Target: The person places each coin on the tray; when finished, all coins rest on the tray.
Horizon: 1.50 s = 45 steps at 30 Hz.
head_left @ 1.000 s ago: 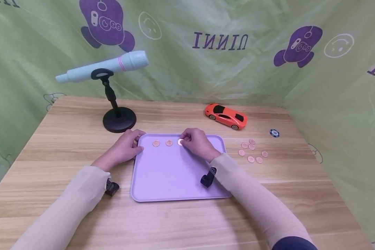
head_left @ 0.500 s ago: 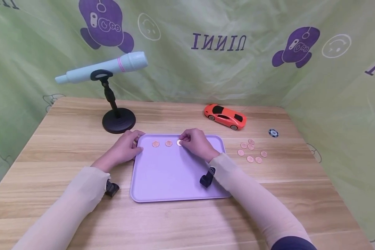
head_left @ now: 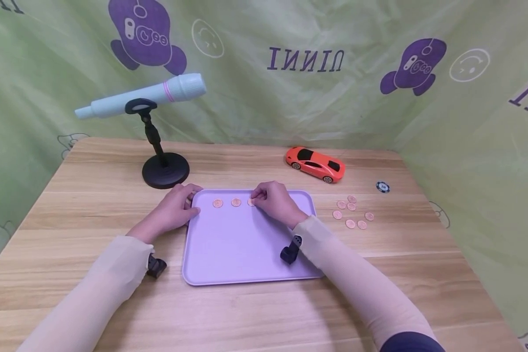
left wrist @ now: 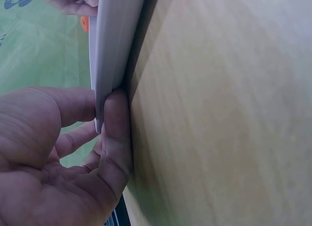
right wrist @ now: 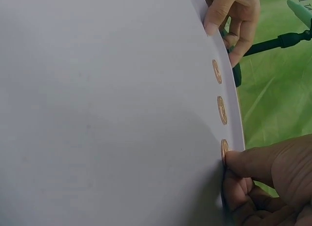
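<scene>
A lilac tray [head_left: 246,244] lies on the wooden table. My left hand [head_left: 173,210] grips its upper left corner; in the left wrist view the thumb [left wrist: 78,104] lies over the rim and a finger [left wrist: 117,119] is tucked underneath. Along the far rim sit two copper coins, the left coin [head_left: 217,203] and the middle coin [head_left: 236,202]. A third coin [right wrist: 224,149] continues the row, pinched at its edge by the thumb and fingers of my right hand [head_left: 276,201]. The fingers partly cover it.
Right of the tray lies a loose group of several copper coins [head_left: 350,224]. A blue-and-white poker chip [head_left: 383,187] is beyond them. Behind the tray stands an orange toy car [head_left: 315,164]. At the back left, a black stand [head_left: 165,170] carries a light blue telescope-like tube [head_left: 141,97].
The third coin looked bright white before and now shows copper, with slightly more of it behind the right fingertips. Both hands stay in nearly the same places; the head view has shifted slightly.
</scene>
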### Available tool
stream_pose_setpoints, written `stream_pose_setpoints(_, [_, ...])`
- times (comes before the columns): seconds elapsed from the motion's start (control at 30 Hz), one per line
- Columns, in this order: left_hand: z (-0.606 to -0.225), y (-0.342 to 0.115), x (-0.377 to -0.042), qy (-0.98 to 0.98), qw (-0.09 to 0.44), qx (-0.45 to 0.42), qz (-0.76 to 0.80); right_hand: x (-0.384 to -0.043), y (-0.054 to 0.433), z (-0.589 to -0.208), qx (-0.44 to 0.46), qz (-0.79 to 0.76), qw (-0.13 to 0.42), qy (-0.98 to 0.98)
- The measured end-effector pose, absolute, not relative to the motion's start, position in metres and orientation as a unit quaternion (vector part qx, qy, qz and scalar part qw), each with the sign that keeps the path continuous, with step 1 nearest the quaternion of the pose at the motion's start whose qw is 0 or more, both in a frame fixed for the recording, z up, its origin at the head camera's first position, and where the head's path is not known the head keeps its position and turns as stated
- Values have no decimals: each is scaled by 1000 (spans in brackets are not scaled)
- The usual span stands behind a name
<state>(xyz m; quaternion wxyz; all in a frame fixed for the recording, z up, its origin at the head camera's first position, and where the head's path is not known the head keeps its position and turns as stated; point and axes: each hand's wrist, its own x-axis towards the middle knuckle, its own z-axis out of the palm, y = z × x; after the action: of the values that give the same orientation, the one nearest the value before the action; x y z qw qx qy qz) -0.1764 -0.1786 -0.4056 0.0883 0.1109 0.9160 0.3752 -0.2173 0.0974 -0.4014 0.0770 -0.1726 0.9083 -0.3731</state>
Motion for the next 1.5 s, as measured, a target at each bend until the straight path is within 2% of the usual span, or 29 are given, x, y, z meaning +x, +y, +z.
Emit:
stream_pose_setpoints(0.37, [-405, -178, -175, 915, 84, 110, 378, -213, 114, -392, -166, -366, 92, 911])
stream_pose_setpoints(0.8, [-406, -182, -173, 916, 83, 110, 376, -201, 190, -383, -167, -352, 22, 921])
stream_pose_setpoints(1.0, [-406, -181, -173, 917, 82, 112, 373, -189, 228, -384, -112, -297, 7, 948])
stream_pose_setpoints(1.23, [-405, -176, -176, 917, 81, 117, 374, -174, 262, -384, -58, -213, 31, 975])
stream_pose_setpoints(1.5, [-405, -179, -174, 922, 78, 115, 362, -169, 274, -389, -93, -197, 32, 975])
